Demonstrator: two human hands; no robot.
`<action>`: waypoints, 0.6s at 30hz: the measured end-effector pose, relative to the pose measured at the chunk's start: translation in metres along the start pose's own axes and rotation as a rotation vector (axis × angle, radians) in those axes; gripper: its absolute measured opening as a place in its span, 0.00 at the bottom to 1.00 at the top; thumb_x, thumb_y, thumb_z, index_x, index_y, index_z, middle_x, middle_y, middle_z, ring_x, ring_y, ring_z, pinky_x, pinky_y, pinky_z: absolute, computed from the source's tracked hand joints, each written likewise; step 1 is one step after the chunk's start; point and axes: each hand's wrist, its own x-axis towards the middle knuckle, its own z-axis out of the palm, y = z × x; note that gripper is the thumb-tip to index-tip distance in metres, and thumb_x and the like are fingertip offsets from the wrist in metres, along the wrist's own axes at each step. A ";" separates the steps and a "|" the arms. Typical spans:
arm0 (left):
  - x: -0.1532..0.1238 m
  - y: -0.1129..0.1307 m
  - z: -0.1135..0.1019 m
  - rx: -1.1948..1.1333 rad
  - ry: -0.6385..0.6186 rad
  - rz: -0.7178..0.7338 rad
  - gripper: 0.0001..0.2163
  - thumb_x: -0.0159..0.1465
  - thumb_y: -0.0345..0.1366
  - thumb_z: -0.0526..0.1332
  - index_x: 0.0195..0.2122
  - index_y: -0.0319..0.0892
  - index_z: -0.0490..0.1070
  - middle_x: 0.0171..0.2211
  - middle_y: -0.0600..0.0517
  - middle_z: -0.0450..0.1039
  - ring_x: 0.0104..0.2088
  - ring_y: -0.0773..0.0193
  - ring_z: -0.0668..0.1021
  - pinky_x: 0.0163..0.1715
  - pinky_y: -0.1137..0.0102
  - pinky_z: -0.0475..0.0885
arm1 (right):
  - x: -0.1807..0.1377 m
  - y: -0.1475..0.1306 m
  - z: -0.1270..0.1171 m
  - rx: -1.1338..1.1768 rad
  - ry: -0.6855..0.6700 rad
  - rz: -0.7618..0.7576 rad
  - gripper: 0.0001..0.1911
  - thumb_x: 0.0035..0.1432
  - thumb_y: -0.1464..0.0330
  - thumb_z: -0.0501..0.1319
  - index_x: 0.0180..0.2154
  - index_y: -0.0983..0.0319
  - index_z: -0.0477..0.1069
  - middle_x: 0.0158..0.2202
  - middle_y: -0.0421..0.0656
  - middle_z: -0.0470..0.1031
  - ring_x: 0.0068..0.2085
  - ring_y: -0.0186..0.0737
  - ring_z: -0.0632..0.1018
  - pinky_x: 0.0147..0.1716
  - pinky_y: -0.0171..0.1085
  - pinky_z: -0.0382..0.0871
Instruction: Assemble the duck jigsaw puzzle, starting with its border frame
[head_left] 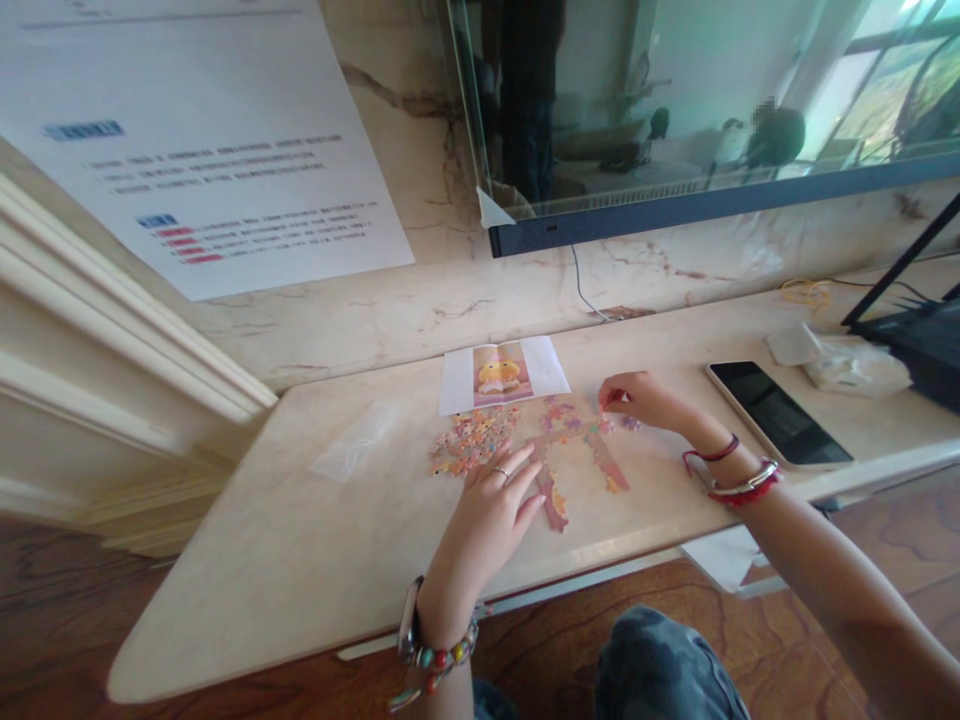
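My left hand (499, 505) rests with its fingers spread, between a heap of loose jigsaw pieces (474, 437) and a partly joined jigsaw puzzle (553, 500). The joined part forms a corner-shaped strip in pink and orange. My right hand (636, 397) is above the strip's far right end, its thumb and fingers pinched together. Whatever lies in that pinch is too small to make out. A few purple pieces (559, 413) lie beyond the strip. Behind the heap, a printed sheet (541, 368) shows a yellow figure on pink.
A phone (780, 415) lies right of my right forearm, near a packet of tissues (855, 362) and a black device with antennas (919, 335). A clear plastic bag (358, 440) is on the left. A large screen (675, 100) and a printed notice (202, 150) are on the wall.
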 end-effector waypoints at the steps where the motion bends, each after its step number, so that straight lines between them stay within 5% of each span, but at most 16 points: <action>1: 0.000 0.000 0.001 0.001 0.002 0.004 0.14 0.60 0.33 0.57 0.48 0.43 0.65 0.54 0.48 0.64 0.56 0.55 0.63 0.52 0.57 0.64 | -0.001 0.001 0.000 0.044 0.021 0.013 0.07 0.50 0.71 0.55 0.28 0.63 0.72 0.25 0.40 0.73 0.26 0.31 0.72 0.26 0.30 0.63; 7: 0.002 0.002 0.003 0.003 -0.002 0.021 0.15 0.60 0.33 0.57 0.49 0.43 0.65 0.54 0.48 0.64 0.55 0.54 0.64 0.50 0.56 0.66 | -0.005 0.001 0.006 0.417 0.086 0.099 0.11 0.49 0.66 0.55 0.34 0.64 0.71 0.27 0.42 0.75 0.26 0.33 0.72 0.24 0.31 0.64; 18: 0.003 0.005 0.007 0.001 -0.022 0.013 0.14 0.60 0.33 0.57 0.48 0.42 0.66 0.53 0.48 0.65 0.56 0.53 0.63 0.52 0.55 0.64 | -0.008 -0.005 0.009 0.557 0.074 0.082 0.10 0.47 0.63 0.60 0.28 0.64 0.68 0.22 0.39 0.69 0.22 0.29 0.69 0.20 0.30 0.61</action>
